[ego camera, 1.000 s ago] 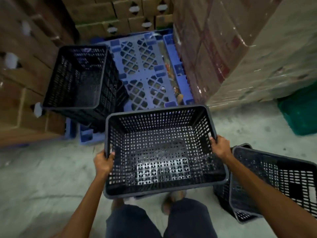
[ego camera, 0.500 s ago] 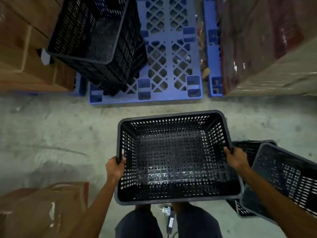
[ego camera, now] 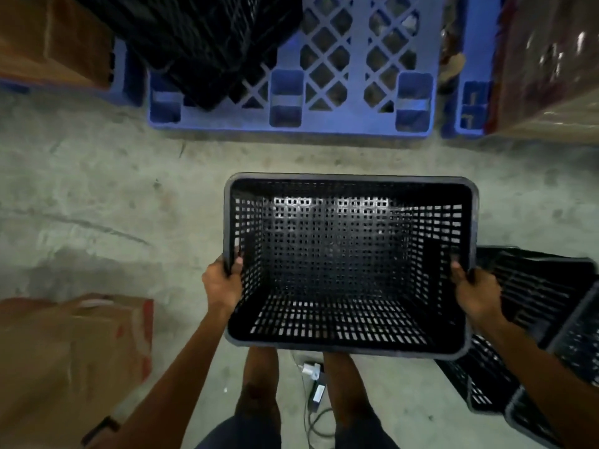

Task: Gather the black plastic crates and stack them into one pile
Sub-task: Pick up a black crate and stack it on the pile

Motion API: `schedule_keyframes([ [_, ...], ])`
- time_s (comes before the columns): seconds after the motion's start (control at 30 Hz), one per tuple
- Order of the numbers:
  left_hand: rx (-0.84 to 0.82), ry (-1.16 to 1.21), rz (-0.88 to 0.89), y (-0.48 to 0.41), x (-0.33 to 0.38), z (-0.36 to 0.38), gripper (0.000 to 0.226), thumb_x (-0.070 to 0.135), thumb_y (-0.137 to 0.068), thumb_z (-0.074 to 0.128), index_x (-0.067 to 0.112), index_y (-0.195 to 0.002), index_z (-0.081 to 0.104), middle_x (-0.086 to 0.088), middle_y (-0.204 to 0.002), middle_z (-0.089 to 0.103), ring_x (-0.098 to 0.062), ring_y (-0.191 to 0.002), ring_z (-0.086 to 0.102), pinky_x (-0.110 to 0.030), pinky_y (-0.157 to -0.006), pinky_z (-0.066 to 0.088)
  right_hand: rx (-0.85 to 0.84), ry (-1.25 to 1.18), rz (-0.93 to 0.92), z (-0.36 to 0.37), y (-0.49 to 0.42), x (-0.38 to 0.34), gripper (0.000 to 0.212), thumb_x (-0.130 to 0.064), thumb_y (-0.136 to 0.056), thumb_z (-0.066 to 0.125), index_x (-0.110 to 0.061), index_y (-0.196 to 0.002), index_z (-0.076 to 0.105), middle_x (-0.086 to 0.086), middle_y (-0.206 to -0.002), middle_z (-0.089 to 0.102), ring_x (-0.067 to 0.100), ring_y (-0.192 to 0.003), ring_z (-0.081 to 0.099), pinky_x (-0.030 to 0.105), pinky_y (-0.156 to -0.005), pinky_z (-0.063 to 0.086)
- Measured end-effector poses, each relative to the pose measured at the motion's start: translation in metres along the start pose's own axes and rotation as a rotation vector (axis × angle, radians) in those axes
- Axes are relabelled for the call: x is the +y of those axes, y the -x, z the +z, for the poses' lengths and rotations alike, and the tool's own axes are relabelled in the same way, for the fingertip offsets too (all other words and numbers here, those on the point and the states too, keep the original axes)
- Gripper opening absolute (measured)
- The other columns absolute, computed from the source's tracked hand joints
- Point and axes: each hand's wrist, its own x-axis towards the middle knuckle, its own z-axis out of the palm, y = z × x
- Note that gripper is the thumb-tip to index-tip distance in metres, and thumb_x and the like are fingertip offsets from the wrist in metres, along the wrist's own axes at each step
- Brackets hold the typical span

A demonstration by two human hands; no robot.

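Observation:
I hold an empty black perforated crate [ego camera: 346, 264] in front of my legs, above the concrete floor. My left hand [ego camera: 223, 281] grips its left rim, and my right hand [ego camera: 475, 291] grips its right rim. A pile of black crates [ego camera: 201, 37] sits on the blue pallet [ego camera: 350, 92] at the top left, partly cut off by the frame. More black crates [ego camera: 534, 306] lie tilted on the floor to my right, partly behind my right arm.
A cardboard box [ego camera: 61, 361] stands on the floor at the lower left. Wrapped cartons [ego camera: 547, 59] rise at the upper right and brown boxes [ego camera: 48, 37] at the upper left. A small device with a cable [ego camera: 316, 384] lies between my feet.
The view has tipped down and back from the pallet; the pile of crates now sits at the top edge. Both hands keep their grip on the crate, which tilts more toward me.

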Motion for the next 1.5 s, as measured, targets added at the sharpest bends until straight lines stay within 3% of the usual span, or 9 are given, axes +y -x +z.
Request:
schedule_keyframes([
  [0.13, -0.014, -0.012, -0.028, -0.005, 0.01, -0.004, 0.031, 0.022, -0.093, 0.062, 0.001, -0.114, 0.07, -0.022, -0.098, 0.074, -0.03, -0.089, 0.069, -0.028, -0.07, 0.041, -0.068, -0.108, 0.081, 0.003, 0.0, -0.003, 0.051, -0.044, -0.096, 0.053, -0.001, -0.122, 0.061, 0.018, -0.109, 0.067, 0.036, -0.101, 0.065, 0.045, -0.087, 0.054],
  [0.23, -0.073, -0.01, -0.056, -0.008, 0.013, -0.009, 0.031, 0.019, -0.092, 0.063, 0.006, -0.12, 0.069, -0.018, -0.105, 0.074, -0.032, -0.098, 0.069, -0.032, -0.079, 0.049, -0.092, -0.129, 0.105, 0.001, -0.005, -0.005, 0.045, -0.037, -0.098, 0.054, -0.005, -0.127, 0.06, 0.014, -0.106, 0.066, 0.033, -0.097, 0.065, 0.041, -0.081, 0.052],
  [0.47, -0.115, 0.029, -0.108, -0.004, 0.004, -0.009, 0.033, 0.016, -0.092, 0.061, 0.008, -0.124, 0.067, -0.016, -0.112, 0.073, -0.027, -0.1, 0.068, -0.034, -0.089, 0.05, -0.118, -0.275, 0.124, 0.001, -0.006, -0.01, 0.04, -0.027, -0.099, 0.054, -0.01, -0.135, 0.058, 0.011, -0.117, 0.066, 0.031, -0.107, 0.063, 0.048, -0.102, 0.049],
  [0.83, -0.099, 0.108, -0.119, -0.014, -0.006, -0.005, 0.032, 0.017, -0.09, 0.065, 0.014, -0.121, 0.069, -0.012, -0.109, 0.075, -0.029, -0.101, 0.07, -0.043, -0.096, 0.055, -0.126, -0.425, 0.092, 0.005, -0.003, -0.008, 0.038, -0.021, -0.101, 0.051, -0.011, -0.138, 0.055, 0.008, -0.105, 0.062, 0.021, -0.083, 0.058, 0.04, -0.09, 0.051],
  [1.0, -0.085, 0.158, -0.099, -0.014, -0.011, -0.002, 0.032, 0.015, -0.09, 0.065, 0.012, -0.121, 0.069, -0.011, -0.111, 0.074, -0.026, -0.102, 0.07, -0.039, -0.097, 0.054, -0.121, -0.505, 0.09, 0.006, 0.003, -0.011, 0.033, -0.016, -0.102, 0.049, -0.011, -0.134, 0.057, 0.003, -0.099, 0.064, 0.01, -0.073, 0.059, 0.02, -0.067, 0.055],
  [1.1, -0.073, 0.153, -0.055, -0.012, -0.011, -0.002, 0.032, 0.016, -0.09, 0.065, 0.011, -0.121, 0.069, -0.01, -0.11, 0.075, -0.024, -0.1, 0.07, -0.034, -0.094, 0.055, -0.129, -0.542, 0.093, 0.007, 0.002, -0.013, 0.036, -0.015, -0.102, 0.048, -0.008, -0.137, 0.054, 0.011, -0.114, 0.062, 0.015, -0.079, 0.06, 0.035, -0.088, 0.054],
  [1.37, -0.017, 0.175, -0.026, -0.005, -0.006, -0.003, 0.033, 0.014, -0.091, 0.063, 0.013, -0.123, 0.067, -0.011, -0.109, 0.074, -0.025, -0.099, 0.07, -0.035, -0.094, 0.055, -0.15, -0.535, 0.047, 0.002, 0.005, -0.006, 0.039, -0.026, -0.101, 0.05, -0.018, -0.139, 0.054, 0.015, -0.127, 0.065, 0.027, -0.105, 0.062, 0.049, -0.1, 0.05],
  [1.43, -0.001, 0.138, 0.042, -0.002, -0.005, -0.004, 0.04, 0.012, -0.091, 0.06, 0.016, -0.131, 0.06, -0.01, -0.114, 0.073, -0.026, -0.104, 0.069, -0.039, -0.099, 0.053, -0.108, -0.409, -0.083, 0.003, 0.007, -0.004, 0.051, -0.028, -0.102, 0.049, -0.023, -0.15, 0.034, 0.015, -0.15, 0.045, 0.025, -0.125, 0.053, 0.049, -0.112, 0.039],
  [1.5, -0.021, 0.075, 0.177, 0.002, -0.002, -0.001, 0.064, 0.013, -0.093, 0.056, 0.028, -0.151, 0.033, -0.006, -0.14, 0.058, -0.023, -0.126, 0.057, -0.042, -0.111, 0.043, -0.022, -0.14, -0.34, 0.001, 0.013, -0.003, 0.076, -0.031, -0.1, 0.051, -0.03, -0.157, -0.001, 0.005, -0.166, 0.008, 0.021, -0.151, 0.014, 0.045, -0.12, 0.019],
])
